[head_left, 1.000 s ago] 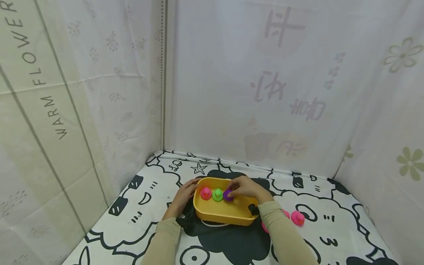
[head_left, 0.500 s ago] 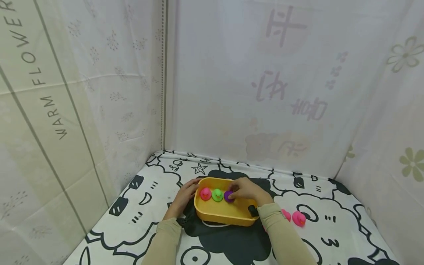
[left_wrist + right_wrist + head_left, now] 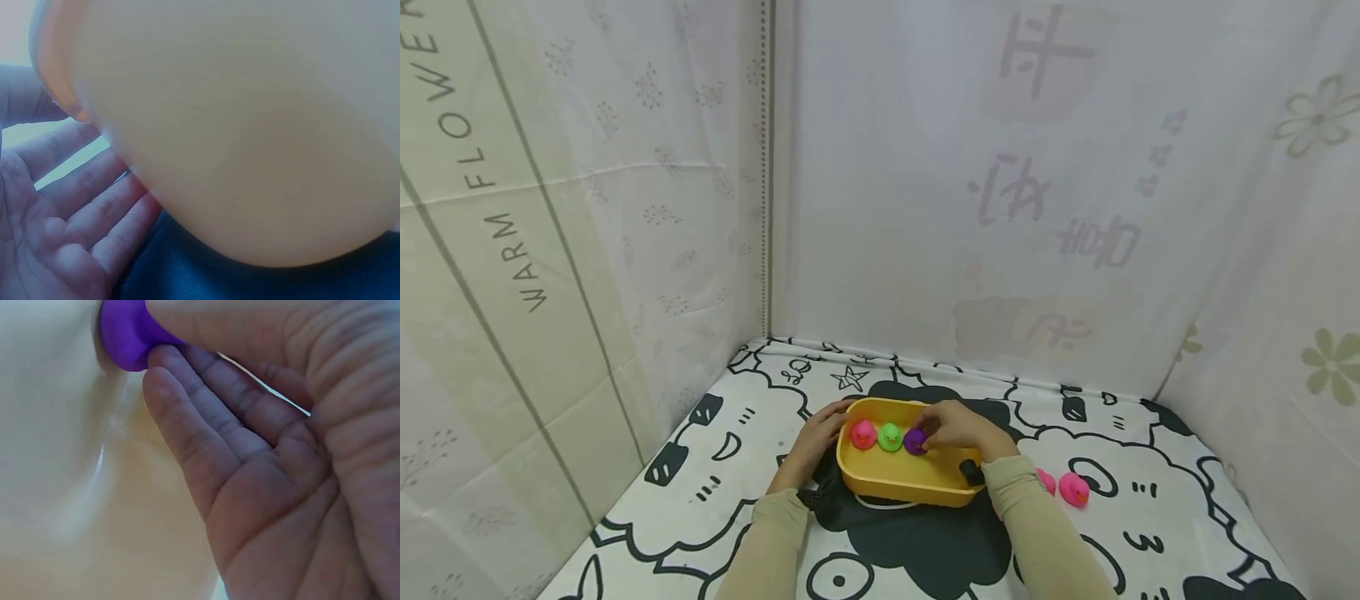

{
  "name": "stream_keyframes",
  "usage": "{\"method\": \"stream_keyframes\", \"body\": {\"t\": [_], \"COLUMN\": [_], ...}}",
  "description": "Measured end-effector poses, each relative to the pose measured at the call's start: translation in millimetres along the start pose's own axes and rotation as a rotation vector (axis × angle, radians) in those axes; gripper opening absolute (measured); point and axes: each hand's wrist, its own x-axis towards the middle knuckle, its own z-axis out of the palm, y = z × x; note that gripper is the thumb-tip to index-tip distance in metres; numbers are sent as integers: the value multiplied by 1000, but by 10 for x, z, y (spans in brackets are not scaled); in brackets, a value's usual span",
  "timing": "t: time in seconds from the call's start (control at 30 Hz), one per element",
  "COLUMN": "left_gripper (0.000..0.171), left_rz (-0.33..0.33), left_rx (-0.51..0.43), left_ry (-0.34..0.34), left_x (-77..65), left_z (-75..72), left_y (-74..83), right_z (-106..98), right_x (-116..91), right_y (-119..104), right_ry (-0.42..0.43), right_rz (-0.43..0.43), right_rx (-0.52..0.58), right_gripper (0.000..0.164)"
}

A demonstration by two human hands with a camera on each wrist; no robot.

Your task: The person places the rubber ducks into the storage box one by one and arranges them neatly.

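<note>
The fingers of a person's right hand (image 3: 962, 427) shift a touch over the last second, baring more of a purple duck (image 3: 913, 442); the tub holds its place. Pale printed curtains (image 3: 880, 208) rise beyond the fingertips, and a black-and-white cartoon cloth (image 3: 850, 575) spreads beneath both hands. Between the hands sits a yellow tub (image 3: 895, 490); the left hand (image 3: 815, 444) steadies its near corner, fingers straight, their tips against the outer wall. A right sleeve (image 3: 1045, 525) runs back from the working fingers and partly covers one pink duck (image 3: 1047, 481); another, the outer pink duck (image 3: 1073, 489), lies in plain sight just past the sleeve, on the cloth. A black device (image 3: 972, 473) at the right wrist blocks the tub's corner behind those fingers. Inside the tub, right thumb and fingers pinch the purple duck. A green duck (image 3: 891, 437) sits just left of them, and an inner pink duck (image 3: 863, 434) farther along, nearer the left fingertips.
</note>
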Motion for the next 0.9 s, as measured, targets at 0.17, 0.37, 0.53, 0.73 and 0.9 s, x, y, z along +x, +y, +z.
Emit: {"method": "stream_keyframes", "body": {"t": [0.17,0.37,0.53,0.73,0.9], "left_gripper": [42,42,40,40,40], "left_rz": [-14,14,0,9,16], "left_rx": [3,4,6,7,16], "left_ry": [6,1,7,-10,-10], "left_x": [-17,2,14,30,39], "left_z": [-6,-4,-18,-21,-19], "left_y": [-21,-20,-36,-40,-29], "right_z": [9,-69,-129,-213,-265], "right_x": [10,-25,-69,-195,-289], "right_y": [-11,-47,-71,-134,-109], "right_ry": [-8,18,58,116,130], "right_rz": [12,16,-10,1,9], "right_rx": [-11,-24,-16,31,23], "right_gripper": [28,32,41,47,54]}}
